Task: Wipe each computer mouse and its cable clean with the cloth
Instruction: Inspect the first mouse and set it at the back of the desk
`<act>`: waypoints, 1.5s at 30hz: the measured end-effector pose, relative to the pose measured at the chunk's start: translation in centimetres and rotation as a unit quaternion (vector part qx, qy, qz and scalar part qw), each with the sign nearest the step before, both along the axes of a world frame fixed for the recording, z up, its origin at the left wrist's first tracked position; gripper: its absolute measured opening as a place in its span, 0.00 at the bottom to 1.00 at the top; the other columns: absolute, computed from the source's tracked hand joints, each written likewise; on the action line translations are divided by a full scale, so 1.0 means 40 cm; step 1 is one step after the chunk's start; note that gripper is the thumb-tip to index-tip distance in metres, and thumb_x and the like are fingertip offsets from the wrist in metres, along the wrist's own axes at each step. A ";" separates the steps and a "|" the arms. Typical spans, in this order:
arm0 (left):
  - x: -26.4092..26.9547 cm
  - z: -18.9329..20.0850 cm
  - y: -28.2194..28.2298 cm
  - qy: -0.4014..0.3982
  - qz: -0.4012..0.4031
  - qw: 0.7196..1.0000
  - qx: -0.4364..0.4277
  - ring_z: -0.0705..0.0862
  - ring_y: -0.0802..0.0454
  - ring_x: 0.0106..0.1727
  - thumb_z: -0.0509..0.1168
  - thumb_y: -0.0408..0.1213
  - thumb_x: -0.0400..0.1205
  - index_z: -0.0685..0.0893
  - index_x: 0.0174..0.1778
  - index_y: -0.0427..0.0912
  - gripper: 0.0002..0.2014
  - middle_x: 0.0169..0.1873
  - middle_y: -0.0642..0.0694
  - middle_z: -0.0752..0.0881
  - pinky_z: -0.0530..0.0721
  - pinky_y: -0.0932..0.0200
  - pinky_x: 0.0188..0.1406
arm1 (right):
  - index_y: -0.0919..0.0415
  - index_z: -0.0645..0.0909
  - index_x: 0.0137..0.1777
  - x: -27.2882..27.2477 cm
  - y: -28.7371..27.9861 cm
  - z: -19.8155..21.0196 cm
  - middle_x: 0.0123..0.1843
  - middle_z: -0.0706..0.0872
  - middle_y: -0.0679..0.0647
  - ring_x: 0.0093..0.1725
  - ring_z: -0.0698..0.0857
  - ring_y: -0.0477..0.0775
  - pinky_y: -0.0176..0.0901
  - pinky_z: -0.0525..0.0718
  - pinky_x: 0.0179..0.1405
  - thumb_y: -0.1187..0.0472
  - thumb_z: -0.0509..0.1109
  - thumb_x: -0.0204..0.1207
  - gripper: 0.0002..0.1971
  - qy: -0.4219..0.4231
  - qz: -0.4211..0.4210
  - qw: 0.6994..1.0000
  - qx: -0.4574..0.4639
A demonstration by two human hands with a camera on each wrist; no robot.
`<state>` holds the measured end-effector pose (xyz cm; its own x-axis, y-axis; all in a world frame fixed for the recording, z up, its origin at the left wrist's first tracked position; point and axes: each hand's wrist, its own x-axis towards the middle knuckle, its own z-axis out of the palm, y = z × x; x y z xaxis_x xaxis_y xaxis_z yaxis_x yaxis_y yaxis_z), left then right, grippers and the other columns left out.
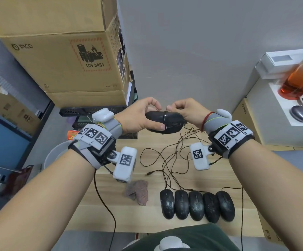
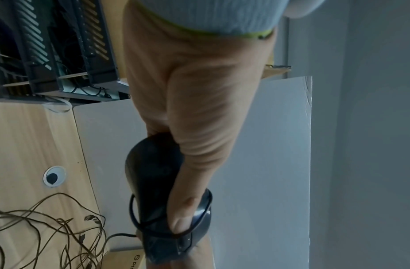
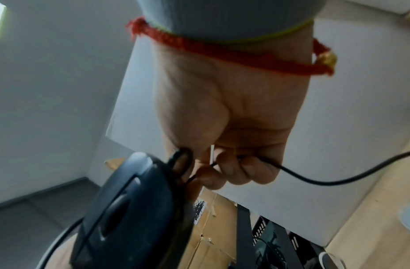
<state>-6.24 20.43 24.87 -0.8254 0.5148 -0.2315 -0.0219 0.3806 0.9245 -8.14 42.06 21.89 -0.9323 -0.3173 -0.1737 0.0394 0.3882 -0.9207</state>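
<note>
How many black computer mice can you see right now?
6: five in a row on the table, at, and one held up in the left hand at.

Cardboard box (image 1: 56, 57), orange bottle (image 1: 299, 77), black trays (image 2: 50, 51).

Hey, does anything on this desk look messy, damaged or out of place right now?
The five black mice in the row look grimy, speckled with pale marks. Their thin cables lie in a loose tangle on the wooden desk. The cloth sits crumpled and unused while the left hand and right hand hold a sixth mouse.
</note>
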 end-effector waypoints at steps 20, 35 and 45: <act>-0.071 -0.080 -0.045 0.116 0.152 0.972 -0.137 0.89 0.53 0.57 0.85 0.40 0.71 0.88 0.60 0.50 0.22 0.52 0.52 0.91 0.84 0.50 0.68 | 0.51 0.90 0.44 0.057 -0.060 0.043 0.23 0.77 0.43 0.27 0.75 0.39 0.33 0.71 0.30 0.50 0.70 0.81 0.09 0.094 0.127 0.969 0.191; -0.016 -0.018 -0.005 0.012 -0.011 1.000 -0.015 0.90 0.45 0.53 0.80 0.25 0.73 0.71 0.57 0.48 0.27 0.51 0.45 0.92 0.89 0.41 0.57 | 0.57 0.84 0.40 -0.003 -0.005 0.007 0.34 0.77 0.59 0.31 0.71 0.52 0.40 0.69 0.30 0.53 0.77 0.76 0.09 0.046 -0.012 0.999 0.011; -0.040 0.003 -0.003 0.068 0.142 0.985 0.065 0.90 0.46 0.50 0.83 0.29 0.70 0.73 0.56 0.50 0.28 0.51 0.41 0.91 0.90 0.45 0.52 | 0.58 0.89 0.55 0.056 -0.048 -0.027 0.30 0.71 0.56 0.25 0.69 0.42 0.27 0.70 0.26 0.56 0.61 0.87 0.14 0.044 0.079 0.994 0.059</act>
